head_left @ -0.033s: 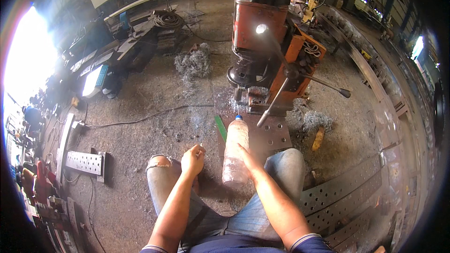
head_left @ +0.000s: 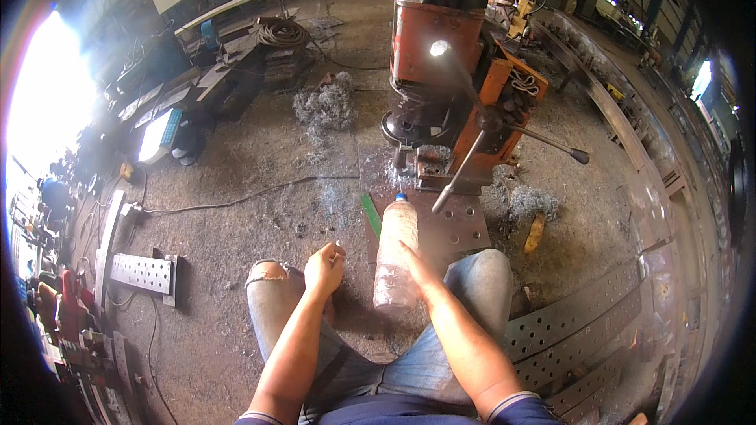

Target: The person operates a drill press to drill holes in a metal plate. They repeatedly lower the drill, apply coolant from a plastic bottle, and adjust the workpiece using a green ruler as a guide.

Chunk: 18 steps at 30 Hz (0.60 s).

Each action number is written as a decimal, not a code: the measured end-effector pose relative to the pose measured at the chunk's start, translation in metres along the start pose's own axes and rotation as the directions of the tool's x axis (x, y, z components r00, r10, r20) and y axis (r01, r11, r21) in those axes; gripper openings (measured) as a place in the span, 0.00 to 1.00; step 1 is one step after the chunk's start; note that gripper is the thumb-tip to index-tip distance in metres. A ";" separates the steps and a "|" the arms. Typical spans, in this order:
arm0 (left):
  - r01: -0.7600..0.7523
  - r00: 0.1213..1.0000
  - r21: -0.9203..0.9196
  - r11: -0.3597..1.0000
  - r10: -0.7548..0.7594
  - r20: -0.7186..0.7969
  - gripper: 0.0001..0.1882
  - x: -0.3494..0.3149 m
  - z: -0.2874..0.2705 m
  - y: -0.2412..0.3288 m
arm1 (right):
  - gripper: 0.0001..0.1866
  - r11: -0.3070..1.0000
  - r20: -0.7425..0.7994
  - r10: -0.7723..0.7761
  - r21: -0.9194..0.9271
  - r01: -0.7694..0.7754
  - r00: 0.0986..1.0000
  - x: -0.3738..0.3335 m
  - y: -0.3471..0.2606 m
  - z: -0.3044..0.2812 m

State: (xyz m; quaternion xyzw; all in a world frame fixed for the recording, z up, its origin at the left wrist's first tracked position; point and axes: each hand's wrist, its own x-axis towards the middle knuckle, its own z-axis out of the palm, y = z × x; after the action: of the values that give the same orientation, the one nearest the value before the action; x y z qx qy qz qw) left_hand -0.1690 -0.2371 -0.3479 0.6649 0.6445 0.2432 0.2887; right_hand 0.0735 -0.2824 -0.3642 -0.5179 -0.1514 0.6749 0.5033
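Near the drill press [head_left: 438, 41], the right hand [head_left: 420, 267] grips a clouded bottle [head_left: 394, 256], probably squeezable, best held mid-body; the left hand [head_left: 323, 270] curls, whether pinching anything I cannot tell.

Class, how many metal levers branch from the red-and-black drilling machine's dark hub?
3 grey levers: upper-left lever; lower-left lever, ending right of the blue-capped translucent plastic bottle; right-hand lever. Another could hide behind the hub.
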 end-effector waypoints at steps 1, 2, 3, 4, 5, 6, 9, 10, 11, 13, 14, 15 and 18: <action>0.003 1.000 -0.005 1.000 -0.003 0.002 0.07 0.000 0.000 0.000 | 0.27 1.000 0.015 -0.021 -0.019 0.022 1.000 0.003 0.002 -0.002; 0.015 1.000 -0.006 1.000 -0.014 0.009 0.07 0.002 0.000 0.001 | 0.27 0.999 0.015 -0.029 -0.022 0.029 0.999 0.006 0.003 -0.003; 0.010 1.000 -0.009 1.000 -0.010 0.000 0.08 0.002 0.001 0.001 | 0.27 1.000 -0.001 0.000 -0.008 0.000 1.000 0.008 0.005 -0.004; 0.013 1.000 -0.008 1.000 -0.013 -0.004 0.08 0.003 0.001 0.001 | 0.28 0.999 0.017 -0.034 -0.028 0.034 0.999 0.009 0.005 -0.004; 0.029 1.000 -0.001 1.000 -0.029 0.000 0.08 0.002 0.001 0.002 | 0.29 0.999 0.020 -0.030 -0.030 0.031 0.999 0.008 0.005 -0.004; 0.017 1.000 -0.008 1.000 -0.017 -0.010 0.08 0.002 0.001 0.002 | 0.30 1.000 0.016 0.001 -0.006 -0.001 1.000 0.007 0.005 -0.003; 0.009 1.000 -0.005 1.000 -0.009 -0.014 0.09 0.002 0.001 0.002 | 0.29 1.000 0.017 -0.021 -0.002 0.021 1.000 -0.001 -0.001 0.003; 0.000 1.000 -0.002 1.000 0.000 -0.016 0.09 0.002 0.000 0.002 | 0.28 0.997 0.005 -0.055 -0.050 0.055 0.998 -0.004 -0.004 0.005; -0.004 1.000 0.003 1.000 0.004 -0.015 0.10 0.002 0.000 0.002 | 0.26 0.996 -0.016 -0.060 -0.072 0.058 0.998 -0.007 -0.006 0.006; 0.001 1.000 0.000 1.000 -0.001 -0.005 0.10 0.002 0.000 0.001 | 0.25 0.993 -0.030 -0.073 -0.092 0.070 0.997 -0.012 -0.011 0.010; 0.009 1.000 0.002 1.000 -0.009 0.007 0.10 0.002 0.000 0.001 | 0.25 0.993 -0.023 -0.081 -0.089 0.079 0.996 -0.013 -0.012 0.011; 0.002 1.000 0.001 1.000 -0.002 0.001 0.10 0.002 0.000 0.001 | 0.24 0.992 -0.016 -0.089 -0.087 0.087 0.996 -0.013 -0.013 0.012; -0.006 1.000 0.009 1.000 0.006 0.000 0.10 0.002 0.000 0.002 | 0.25 0.990 -0.040 -0.081 -0.122 0.076 0.996 -0.011 -0.011 0.010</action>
State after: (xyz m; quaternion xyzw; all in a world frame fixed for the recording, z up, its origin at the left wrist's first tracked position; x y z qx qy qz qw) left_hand -0.1675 -0.2354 -0.3468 0.6682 0.6435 0.2410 0.2850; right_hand 0.0702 -0.2834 -0.3457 -0.5559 -0.2008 0.6326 0.5005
